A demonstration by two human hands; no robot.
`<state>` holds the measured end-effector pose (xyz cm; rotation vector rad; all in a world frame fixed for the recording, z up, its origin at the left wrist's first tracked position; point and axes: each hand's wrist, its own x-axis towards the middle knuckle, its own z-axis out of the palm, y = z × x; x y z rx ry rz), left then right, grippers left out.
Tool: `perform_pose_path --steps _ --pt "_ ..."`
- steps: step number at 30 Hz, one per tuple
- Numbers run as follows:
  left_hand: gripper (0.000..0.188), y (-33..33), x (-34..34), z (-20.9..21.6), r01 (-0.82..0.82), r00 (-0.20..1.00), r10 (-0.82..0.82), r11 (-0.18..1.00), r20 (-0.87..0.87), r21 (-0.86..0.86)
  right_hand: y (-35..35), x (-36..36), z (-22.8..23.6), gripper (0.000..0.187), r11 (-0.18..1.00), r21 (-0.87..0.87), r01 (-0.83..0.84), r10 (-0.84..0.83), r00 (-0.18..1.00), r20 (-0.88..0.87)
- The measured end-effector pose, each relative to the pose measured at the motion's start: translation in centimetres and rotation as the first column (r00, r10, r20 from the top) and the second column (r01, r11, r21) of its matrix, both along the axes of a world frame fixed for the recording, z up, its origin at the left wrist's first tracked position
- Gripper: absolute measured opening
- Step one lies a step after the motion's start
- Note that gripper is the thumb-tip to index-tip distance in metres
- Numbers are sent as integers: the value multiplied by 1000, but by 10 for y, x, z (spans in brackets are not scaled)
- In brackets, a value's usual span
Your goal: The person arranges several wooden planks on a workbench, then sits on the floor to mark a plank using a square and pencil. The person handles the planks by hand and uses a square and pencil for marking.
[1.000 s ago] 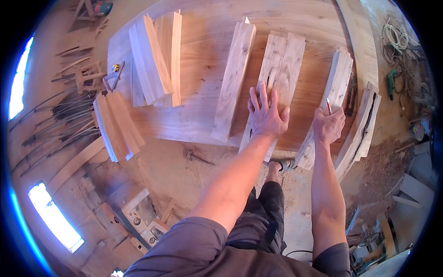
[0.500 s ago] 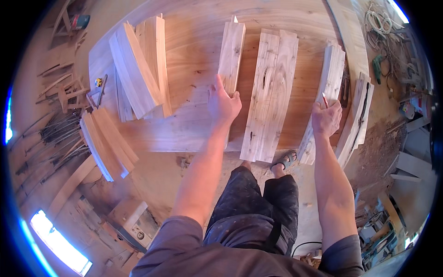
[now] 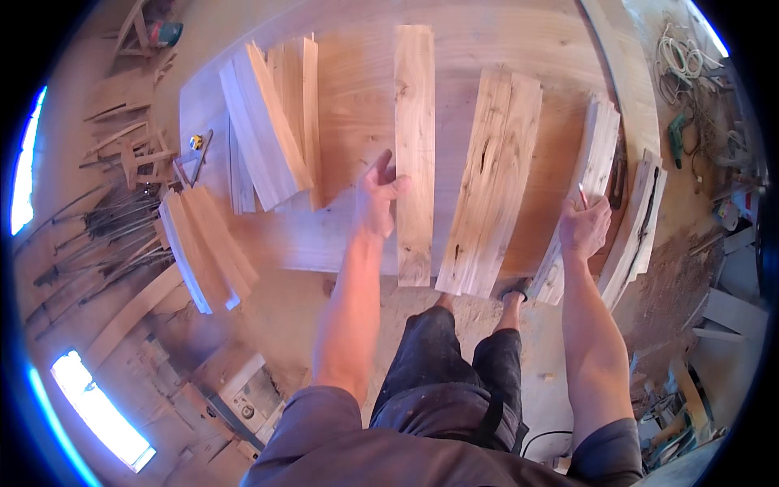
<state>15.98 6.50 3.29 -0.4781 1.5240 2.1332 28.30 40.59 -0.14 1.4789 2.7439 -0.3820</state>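
A single flat wooden board (image 3: 415, 122) lies lengthwise on the large wooden worktop (image 3: 349, 97). At its left edge is my left hand (image 3: 376, 199), fingers apart, the thumb lapping onto the board's face. My right hand (image 3: 586, 227) is closed round a slim red pencil (image 3: 583, 195), whose tip points away from me. That hand hovers over or rests on a knotty board (image 3: 595, 150) at the right; contact cannot be made out. Between the hands lies a pair of boards (image 3: 495, 162) side by side, with dark cracks and knots.
Stacked boards (image 3: 264, 134) lie at the worktop's left, more planks (image 3: 203, 243) nearer me. A yellow tape measure (image 3: 196, 142) sits by a triangular square (image 3: 191, 169). At the right edge are boards with a dark crack (image 3: 637, 223). A green drill (image 3: 677, 138) and cables (image 3: 682, 57) lie beyond.
The board by my left hand has turned from showing two faces to lying with its broad face up. My left hand has shifted to its left edge. The right hand still holds the pencil.
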Motion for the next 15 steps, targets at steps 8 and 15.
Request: perform_pose_path --steps 8,15 --pt "65 35 10 12 -66 994 36 947 100 314 1 3 -3 73 1000 -6 -4 4 999 -45" --pt "62 70 32 11 -113 977 18 888 211 445 6 10 -9 70 1000 -24 -19 16 992 -123"
